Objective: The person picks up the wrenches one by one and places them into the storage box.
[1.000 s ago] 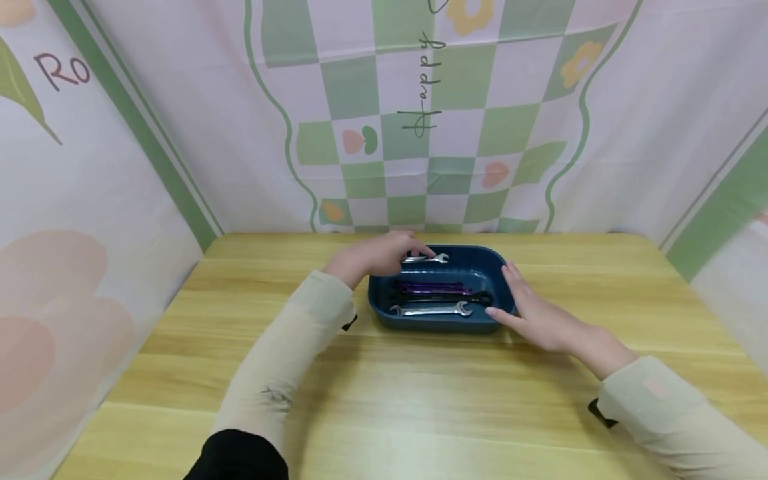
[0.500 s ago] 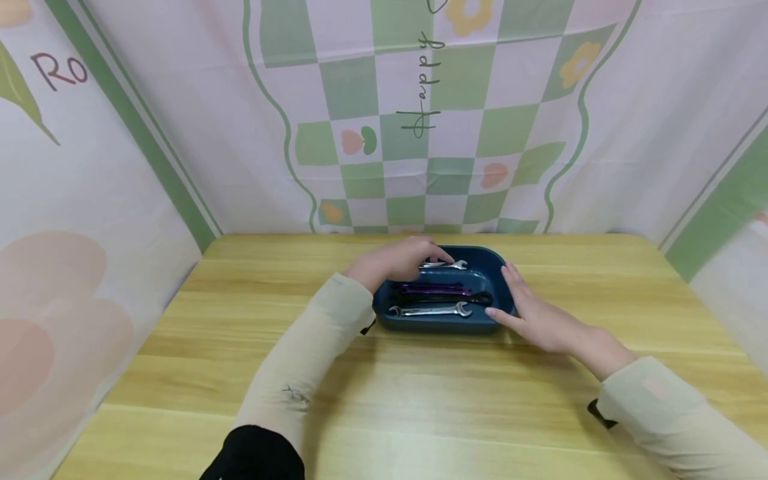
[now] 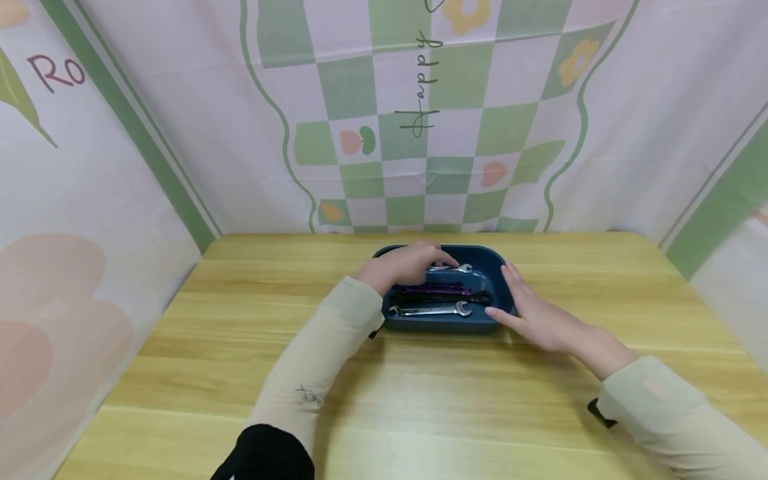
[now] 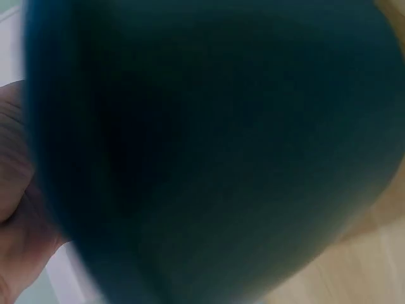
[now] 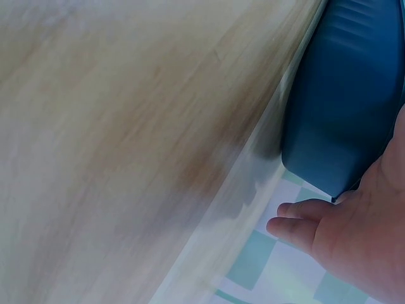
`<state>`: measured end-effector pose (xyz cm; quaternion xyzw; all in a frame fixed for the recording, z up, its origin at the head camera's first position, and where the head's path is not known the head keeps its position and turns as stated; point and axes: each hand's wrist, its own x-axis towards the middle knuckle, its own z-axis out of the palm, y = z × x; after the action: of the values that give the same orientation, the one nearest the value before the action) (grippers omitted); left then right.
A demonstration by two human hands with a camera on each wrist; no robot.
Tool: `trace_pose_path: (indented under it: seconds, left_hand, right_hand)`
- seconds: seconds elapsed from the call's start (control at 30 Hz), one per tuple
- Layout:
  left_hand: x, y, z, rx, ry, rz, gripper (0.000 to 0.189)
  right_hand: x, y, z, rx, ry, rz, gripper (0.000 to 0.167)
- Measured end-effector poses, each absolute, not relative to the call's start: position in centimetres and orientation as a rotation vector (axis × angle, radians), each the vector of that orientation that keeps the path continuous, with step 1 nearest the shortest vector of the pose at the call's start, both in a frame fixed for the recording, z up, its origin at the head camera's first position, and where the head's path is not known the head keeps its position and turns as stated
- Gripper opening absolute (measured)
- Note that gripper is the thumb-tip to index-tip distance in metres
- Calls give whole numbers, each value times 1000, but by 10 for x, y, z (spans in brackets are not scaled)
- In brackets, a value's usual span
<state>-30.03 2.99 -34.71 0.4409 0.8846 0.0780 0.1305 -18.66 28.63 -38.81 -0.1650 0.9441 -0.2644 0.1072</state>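
A dark blue plastic basin (image 3: 444,325) lies on the wooden table. In its back part my left hand (image 3: 408,263) pinches a silver open-ended wrench (image 3: 462,268), whose left part the hand hides. Closer to the front of the basin lie purple wrenches (image 3: 441,290), a black wrench (image 3: 480,298) and another silver wrench (image 3: 429,311). My right hand (image 3: 537,320) rests with straight fingers against the right end of the basin, thumb at the front corner. The left wrist view is mostly filled by the blurred basin wall (image 4: 240,158).
The wooden table (image 3: 420,400) extends in front of the basin and to both sides. Behind it hangs a curtain (image 3: 408,167) with a green and white check print, close to the table's back edge.
My left hand has moved right and slightly toward the front with the silver wrench, further over the basin. My right hand and the other wrenches have stayed in place.
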Motion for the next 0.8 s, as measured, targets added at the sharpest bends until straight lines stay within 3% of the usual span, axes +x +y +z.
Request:
trace_pose_path:
  seconds: [0.8]
  left_hand:
    - [-306,39,-378,1229,2644,145,60]
  right_hand:
    - [-185,285,-388,-467,2779,-765,97]
